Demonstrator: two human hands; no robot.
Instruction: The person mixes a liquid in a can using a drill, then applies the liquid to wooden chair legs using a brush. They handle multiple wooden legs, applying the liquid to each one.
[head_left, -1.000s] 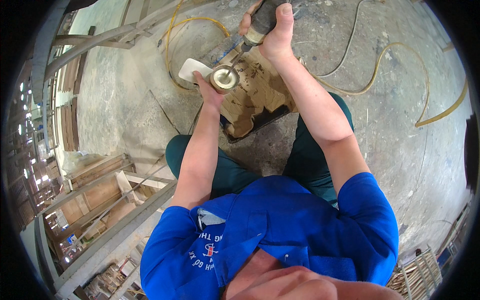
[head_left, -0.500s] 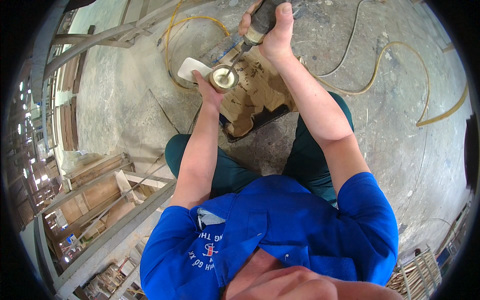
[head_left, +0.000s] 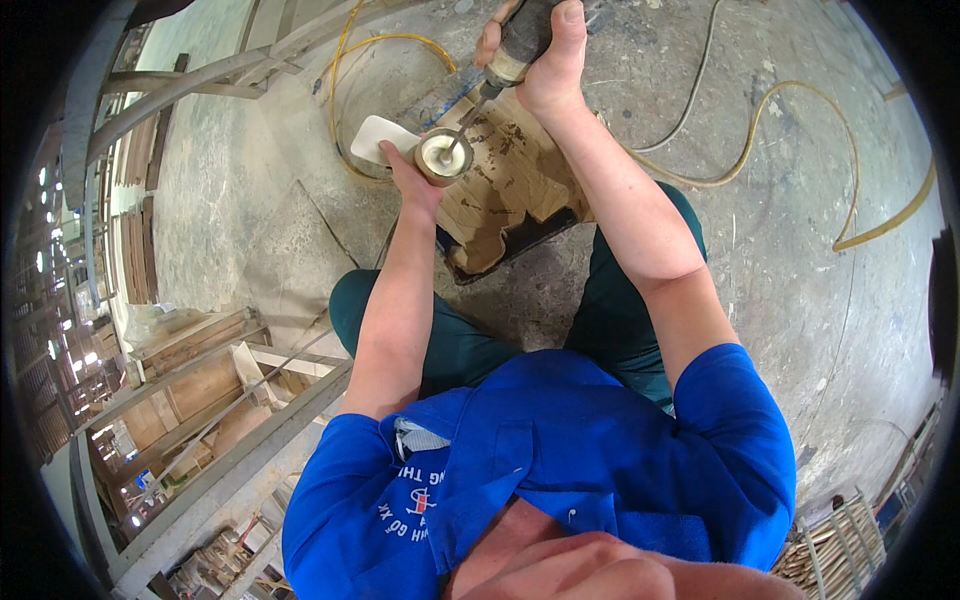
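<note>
1. At the far left of the working area, a yellow hose (head_left: 400,38) loops over the floor, at 11 o'clock from the cup.
2. A flat white card (head_left: 375,135) lies against the cup at 10 o'clock; whether the hand grips it I cannot tell.
3. The left hand (head_left: 414,182) is curled around the cup, thumb and fingers partly spread; its far fingers are hidden.
4. The cup (head_left: 458,172), with pale stuff inside, sits just off the left palm toward 1 o'clock. The left hand is nearer; from the right hand it lies at 8 o'clock.
5. The rod (head_left: 467,122) has its long axis from 1 to 7 o'clock, its lower end inside the cup.
6. Stained cardboard (head_left: 520,195) lies at 4 o'clock from the cup.
7. The right hand (head_left: 553,75) is wrapped firmly around the power tool (head_left: 522,42).
</note>
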